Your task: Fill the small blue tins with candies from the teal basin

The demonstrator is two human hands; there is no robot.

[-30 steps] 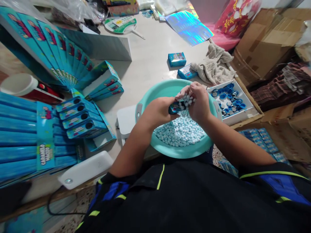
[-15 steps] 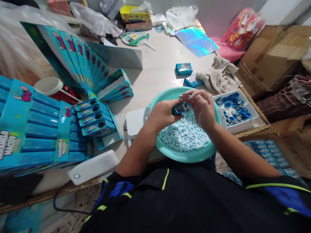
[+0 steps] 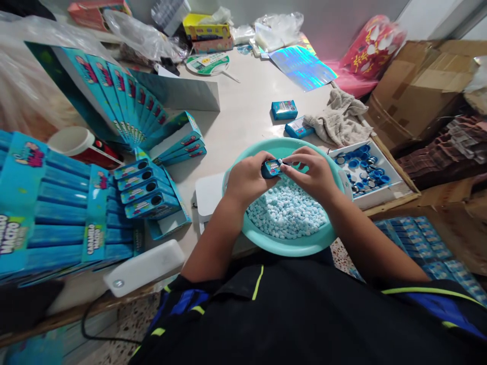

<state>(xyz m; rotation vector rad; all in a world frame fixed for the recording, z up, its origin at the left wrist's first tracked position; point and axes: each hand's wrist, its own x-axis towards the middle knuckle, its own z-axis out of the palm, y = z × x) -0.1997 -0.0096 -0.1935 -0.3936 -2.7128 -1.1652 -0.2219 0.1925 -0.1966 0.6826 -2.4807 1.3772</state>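
Over a turquoise basin (image 3: pixel 291 248), my left hand (image 3: pixel 243 180) is closed around a small blue candy box (image 3: pixel 271 169), its printed side facing up. My right hand (image 3: pixel 317 175) has thumb and fingertips pinched together at the box's right end. Between them shows a small white candy (image 3: pixel 280 161). Beneath both hands, the basin holds a heap of white and pale blue candies (image 3: pixel 289 215). Two more blue boxes, one upper (image 3: pixel 284 109) and one lower (image 3: pixel 299 128), lie beyond the basin, the lower one touching a grey cloth (image 3: pixel 338 121).
Right of the basin stands a white tray (image 3: pixel 391 191) with blue caps. At left are stacked blue display boxes (image 3: pixel 61 203), an open carton of small boxes (image 3: pixel 152 187) and a red-and-white cup (image 3: pixel 76 144). A white flat device (image 3: pixel 207 195) sits beside the basin. Cardboard boxes (image 3: pixel 407 96) stand at far right.
My right fingers have gone from raised above the box to pinching a candy at its end. The blue box has shifted slightly left, and its printed face shows more.
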